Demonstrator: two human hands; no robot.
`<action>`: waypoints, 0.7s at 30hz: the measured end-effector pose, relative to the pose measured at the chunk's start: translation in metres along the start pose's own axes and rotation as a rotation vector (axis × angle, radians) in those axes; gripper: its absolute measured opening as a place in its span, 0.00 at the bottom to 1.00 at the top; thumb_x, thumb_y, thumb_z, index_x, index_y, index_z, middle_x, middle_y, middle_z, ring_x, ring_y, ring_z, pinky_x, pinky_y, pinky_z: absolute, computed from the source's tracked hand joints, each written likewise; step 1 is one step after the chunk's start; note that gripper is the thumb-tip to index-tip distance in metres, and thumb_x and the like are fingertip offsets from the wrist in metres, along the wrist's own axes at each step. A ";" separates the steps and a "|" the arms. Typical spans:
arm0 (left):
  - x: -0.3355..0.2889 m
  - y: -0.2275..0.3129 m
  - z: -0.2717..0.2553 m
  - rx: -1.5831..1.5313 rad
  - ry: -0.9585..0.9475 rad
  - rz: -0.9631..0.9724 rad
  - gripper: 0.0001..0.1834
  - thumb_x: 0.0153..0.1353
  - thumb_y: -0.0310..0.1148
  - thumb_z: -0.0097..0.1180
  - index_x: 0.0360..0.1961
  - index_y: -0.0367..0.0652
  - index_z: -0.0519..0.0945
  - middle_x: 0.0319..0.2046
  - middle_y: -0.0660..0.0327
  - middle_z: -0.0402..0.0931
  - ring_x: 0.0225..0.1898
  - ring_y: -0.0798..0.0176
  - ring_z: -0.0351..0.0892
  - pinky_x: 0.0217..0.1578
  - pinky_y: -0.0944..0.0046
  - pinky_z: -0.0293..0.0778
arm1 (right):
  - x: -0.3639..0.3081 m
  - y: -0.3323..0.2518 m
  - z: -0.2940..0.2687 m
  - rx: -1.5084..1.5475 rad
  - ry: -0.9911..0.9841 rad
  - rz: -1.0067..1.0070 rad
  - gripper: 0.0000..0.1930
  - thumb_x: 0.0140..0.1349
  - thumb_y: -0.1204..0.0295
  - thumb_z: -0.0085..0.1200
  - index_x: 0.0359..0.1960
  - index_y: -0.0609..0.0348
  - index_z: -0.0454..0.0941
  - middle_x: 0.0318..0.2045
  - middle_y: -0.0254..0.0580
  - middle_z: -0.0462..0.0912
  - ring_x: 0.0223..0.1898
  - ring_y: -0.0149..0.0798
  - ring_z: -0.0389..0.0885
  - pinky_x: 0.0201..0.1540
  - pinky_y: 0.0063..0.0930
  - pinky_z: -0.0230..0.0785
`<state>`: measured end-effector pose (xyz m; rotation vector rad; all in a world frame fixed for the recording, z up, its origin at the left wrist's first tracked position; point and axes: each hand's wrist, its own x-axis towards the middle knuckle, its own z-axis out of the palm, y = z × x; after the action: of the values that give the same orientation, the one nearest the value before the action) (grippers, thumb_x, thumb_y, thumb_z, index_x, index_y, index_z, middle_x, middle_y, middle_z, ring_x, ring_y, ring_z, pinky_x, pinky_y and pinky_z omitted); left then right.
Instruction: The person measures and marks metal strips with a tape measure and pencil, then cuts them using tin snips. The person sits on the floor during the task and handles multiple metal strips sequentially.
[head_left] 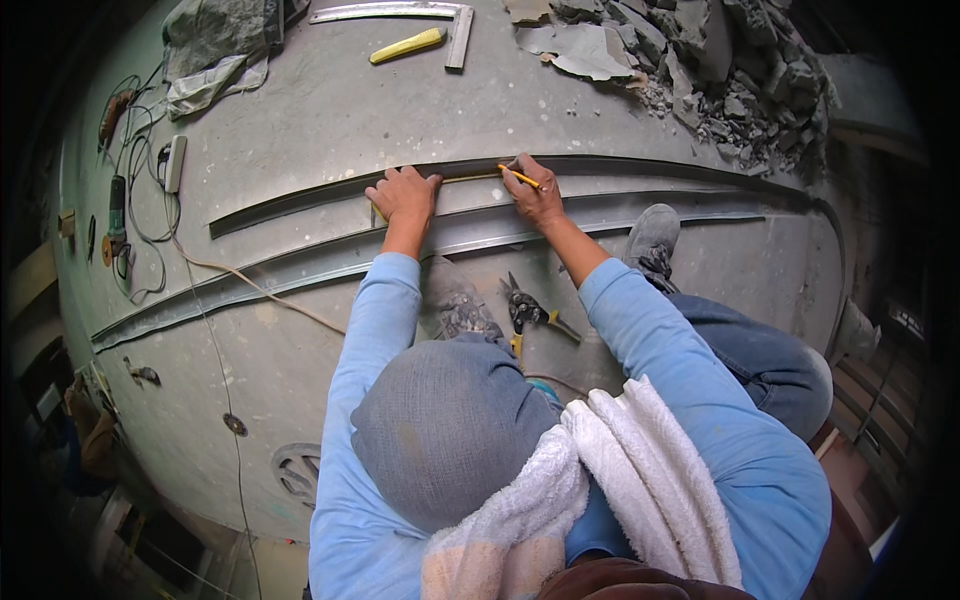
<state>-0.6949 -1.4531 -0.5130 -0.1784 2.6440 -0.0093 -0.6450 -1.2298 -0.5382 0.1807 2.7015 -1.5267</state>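
My left hand (403,200) presses on a long dark metal channel (300,198), its fingers curled over the edge. A thin yellow strip (470,178), like a tape measure blade, runs along the channel from this hand toward the right one. A small part with a yellow edge shows below the left hand; its kind is hidden. Pinched in my right hand (538,198) is a yellow-orange pencil (520,178), its tip at the channel. Nearer to me lies a second, shinier metal channel (480,230). Tin snips (528,308) with yellow and black handles rest between my legs.
Broken concrete (740,80) is heaped at the far right. A metal square (458,40) and a yellow-handled cutter (408,46) lie at the far side. On the left are an angle grinder (116,215), a power strip (175,165) and loose cables. My shoe (652,240) stands beside the channels.
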 end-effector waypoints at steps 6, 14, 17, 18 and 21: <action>0.000 -0.001 0.001 0.003 0.013 0.007 0.33 0.63 0.66 0.53 0.51 0.48 0.84 0.52 0.54 0.81 0.51 0.49 0.82 0.54 0.44 0.65 | 0.000 0.004 0.004 0.002 0.026 -0.002 0.11 0.63 0.64 0.58 0.33 0.59 0.75 0.27 0.52 0.83 0.30 0.55 0.83 0.34 0.40 0.74; 0.000 -0.001 0.003 0.003 0.029 0.012 0.34 0.63 0.67 0.52 0.51 0.48 0.84 0.51 0.53 0.81 0.50 0.49 0.83 0.54 0.43 0.65 | 0.005 -0.007 0.002 -0.079 0.066 0.039 0.08 0.63 0.68 0.57 0.31 0.60 0.75 0.25 0.53 0.81 0.29 0.53 0.83 0.34 0.38 0.74; 0.000 -0.004 0.001 0.014 0.028 0.052 0.34 0.63 0.67 0.52 0.49 0.47 0.85 0.50 0.53 0.82 0.49 0.47 0.83 0.54 0.42 0.65 | 0.015 -0.011 -0.003 -0.296 -0.007 0.160 0.14 0.62 0.59 0.51 0.29 0.58 0.75 0.29 0.56 0.83 0.34 0.62 0.82 0.39 0.47 0.75; 0.000 -0.007 -0.001 0.018 0.019 0.078 0.34 0.63 0.67 0.52 0.49 0.47 0.85 0.49 0.53 0.82 0.49 0.47 0.83 0.54 0.42 0.65 | 0.018 -0.010 -0.007 -0.251 0.053 0.187 0.15 0.62 0.59 0.49 0.29 0.59 0.75 0.30 0.57 0.83 0.35 0.63 0.82 0.39 0.47 0.75; -0.002 -0.024 -0.008 -0.071 -0.050 0.187 0.36 0.59 0.70 0.55 0.46 0.46 0.86 0.47 0.49 0.84 0.49 0.49 0.84 0.52 0.37 0.68 | 0.025 0.003 -0.026 -0.233 0.179 0.007 0.15 0.62 0.60 0.44 0.28 0.59 0.76 0.30 0.57 0.83 0.34 0.63 0.81 0.39 0.44 0.75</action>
<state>-0.6935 -1.4769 -0.5040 0.0450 2.6019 0.1492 -0.6686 -1.2044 -0.5295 0.3335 2.9840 -1.2348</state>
